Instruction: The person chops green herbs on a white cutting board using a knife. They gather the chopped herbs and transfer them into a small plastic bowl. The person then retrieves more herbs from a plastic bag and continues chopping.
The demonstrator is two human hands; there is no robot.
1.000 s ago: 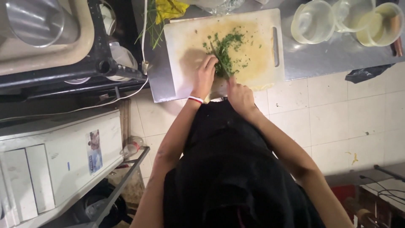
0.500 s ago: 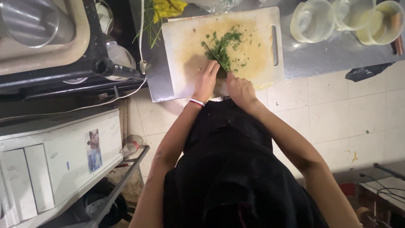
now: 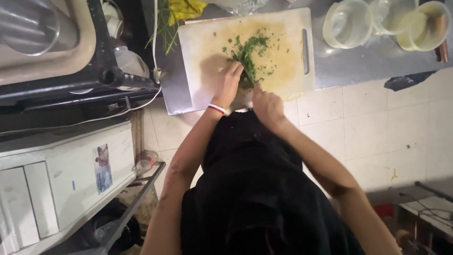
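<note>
Two hands work on green herbs on a white board.

The left hand (image 3: 227, 82) presses flat on the chopped green herbs (image 3: 250, 54), fingers together. The right hand (image 3: 266, 101) is curled shut on a knife (image 3: 246, 74), just at its 11 o'clock. The herbs lie mid cutting board (image 3: 288, 71). Pale tubs (image 3: 347, 23) sit at 2 o'clock, well apart.

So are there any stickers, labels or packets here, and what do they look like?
Sticker: on the front of the white box-like appliance at lower left; an upright rectangle, pale blue with a pinkish picture.
Small blue mark: left of the sticker on the same appliance; too small to make out.
No packets, signs or screens show.
</note>
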